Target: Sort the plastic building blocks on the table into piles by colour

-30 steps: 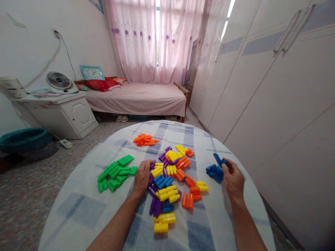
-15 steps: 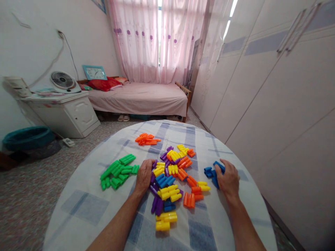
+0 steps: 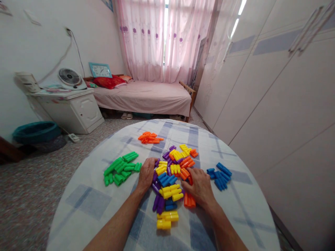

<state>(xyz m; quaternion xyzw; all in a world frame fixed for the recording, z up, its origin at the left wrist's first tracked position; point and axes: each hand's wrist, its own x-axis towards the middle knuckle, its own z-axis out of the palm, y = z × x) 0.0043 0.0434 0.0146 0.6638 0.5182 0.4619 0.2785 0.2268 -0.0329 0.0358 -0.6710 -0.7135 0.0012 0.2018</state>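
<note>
A mixed heap of yellow, purple, orange and blue plastic blocks [image 3: 170,179] lies in the middle of a round table [image 3: 86,205] with a checked cloth. My left hand [image 3: 147,173] rests, fingers curled, on the heap's left edge, touching purple and yellow pieces. My right hand [image 3: 199,186] lies palm down over orange blocks [image 3: 188,201] at the heap's right side, fingers bent onto them. A sorted blue pile [image 3: 220,174] lies to the right, apart from my hand. A green pile [image 3: 120,169] lies to the left. A small orange pile [image 3: 149,137] sits farther back.
Beyond the table are a pink bed [image 3: 143,97], a white cabinet [image 3: 69,108] bearing a fan [image 3: 69,77], and a teal basin [image 3: 35,130] on the floor. White wardrobe doors [image 3: 274,90] run along the right side.
My right hand has let go of the blue blocks, left them on the blue pile, and moved left onto the orange blocks in the mixed heap. My left hand has stayed put.
</note>
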